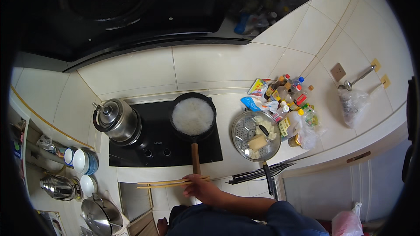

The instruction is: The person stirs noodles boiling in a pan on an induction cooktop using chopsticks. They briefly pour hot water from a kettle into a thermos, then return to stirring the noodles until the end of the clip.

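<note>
My right hand [199, 188] holds a pair of wooden chopsticks [160, 184] in front of the stove, their long ends pointing left. Just beyond it is the wooden handle [195, 159] of a dark pan [212, 127] on the right burner. White foam [192, 115] fills most of the pan and hides what lies under it. My left hand [162, 225] hangs low by my body, partly seen at the bottom; its fingers are not clear. Right of the stove, a steamer pan with a glass lid [235, 144] holds pale food pieces.
A steel kettle [119, 121] stands on the left burner of the black gas stove [131, 159]. Bottles [290, 124] and packets crowd the right counter. Bowls [81, 161], a steel pot [96, 216] and a steel flask [59, 186] stand left. The range hood [157, 41] overhangs the stove.
</note>
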A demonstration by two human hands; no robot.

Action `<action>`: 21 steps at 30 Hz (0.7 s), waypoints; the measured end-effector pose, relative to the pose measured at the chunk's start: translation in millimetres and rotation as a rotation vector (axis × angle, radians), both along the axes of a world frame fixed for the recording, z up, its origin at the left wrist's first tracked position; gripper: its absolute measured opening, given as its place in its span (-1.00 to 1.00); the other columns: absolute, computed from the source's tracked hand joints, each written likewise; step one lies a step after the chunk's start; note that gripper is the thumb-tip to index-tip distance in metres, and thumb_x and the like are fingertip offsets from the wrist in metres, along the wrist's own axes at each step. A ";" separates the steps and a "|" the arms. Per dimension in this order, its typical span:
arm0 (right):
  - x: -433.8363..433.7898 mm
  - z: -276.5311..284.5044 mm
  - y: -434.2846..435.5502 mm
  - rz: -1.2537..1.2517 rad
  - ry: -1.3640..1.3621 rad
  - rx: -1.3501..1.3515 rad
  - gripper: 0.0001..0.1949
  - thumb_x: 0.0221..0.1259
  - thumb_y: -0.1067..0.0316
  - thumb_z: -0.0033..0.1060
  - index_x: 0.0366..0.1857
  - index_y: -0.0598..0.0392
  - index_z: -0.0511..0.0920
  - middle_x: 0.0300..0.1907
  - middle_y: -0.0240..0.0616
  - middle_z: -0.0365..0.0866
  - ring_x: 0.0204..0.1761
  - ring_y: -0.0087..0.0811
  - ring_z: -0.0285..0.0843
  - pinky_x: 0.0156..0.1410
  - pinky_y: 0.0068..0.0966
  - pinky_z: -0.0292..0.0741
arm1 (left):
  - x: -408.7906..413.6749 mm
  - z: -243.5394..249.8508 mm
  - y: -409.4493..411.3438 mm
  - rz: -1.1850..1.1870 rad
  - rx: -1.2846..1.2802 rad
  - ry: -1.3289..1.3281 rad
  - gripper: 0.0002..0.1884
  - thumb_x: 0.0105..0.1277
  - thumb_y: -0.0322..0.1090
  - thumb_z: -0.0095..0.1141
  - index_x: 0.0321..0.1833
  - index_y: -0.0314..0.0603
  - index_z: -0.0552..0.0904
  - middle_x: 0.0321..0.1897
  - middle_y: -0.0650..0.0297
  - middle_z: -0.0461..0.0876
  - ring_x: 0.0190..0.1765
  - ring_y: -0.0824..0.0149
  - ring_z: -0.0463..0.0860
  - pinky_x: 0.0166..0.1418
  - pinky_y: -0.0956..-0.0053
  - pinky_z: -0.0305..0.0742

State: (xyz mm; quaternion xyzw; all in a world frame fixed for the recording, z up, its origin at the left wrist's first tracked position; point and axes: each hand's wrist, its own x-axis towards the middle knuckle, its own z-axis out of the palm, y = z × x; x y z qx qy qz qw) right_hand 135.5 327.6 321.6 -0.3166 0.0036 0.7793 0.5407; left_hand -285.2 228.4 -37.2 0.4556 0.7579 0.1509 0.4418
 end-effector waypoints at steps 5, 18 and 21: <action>-7.1 -2.3 3.5 -0.069 0.018 -0.018 -0.69 0.51 0.14 -0.02 0.07 0.16 0.51 -0.20 -0.12 0.71 -0.27 -0.29 0.71 -0.07 -0.37 0.64 | 10.1 28.4 11.5 -0.285 -0.021 0.150 -0.50 0.29 0.10 0.11 -0.38 -0.32 0.68 -0.48 0.02 0.69 -0.32 0.06 0.68 -0.16 0.06 0.52; -43.6 -3.7 -61.0 -0.319 0.017 0.007 -0.69 0.50 0.09 -0.01 0.07 0.07 0.53 -0.15 -0.14 0.72 -0.21 -0.23 0.70 0.01 -0.30 0.59 | -73.8 -5.2 37.4 -1.005 0.177 0.204 -0.80 0.31 -0.19 0.06 -0.37 -0.16 0.55 -0.59 0.09 0.59 -0.47 0.05 0.61 -0.38 0.12 0.48; -61.3 -12.2 -78.4 -0.372 0.035 0.025 -0.70 0.51 0.11 -0.03 0.07 0.07 0.54 -0.11 -0.10 0.72 -0.19 -0.22 0.72 0.00 -0.30 0.61 | -72.4 -3.1 42.7 -1.100 0.284 0.153 -0.83 0.29 -0.22 0.09 -0.36 -0.15 0.57 -0.60 0.08 0.57 -0.48 0.06 0.59 -0.39 0.13 0.49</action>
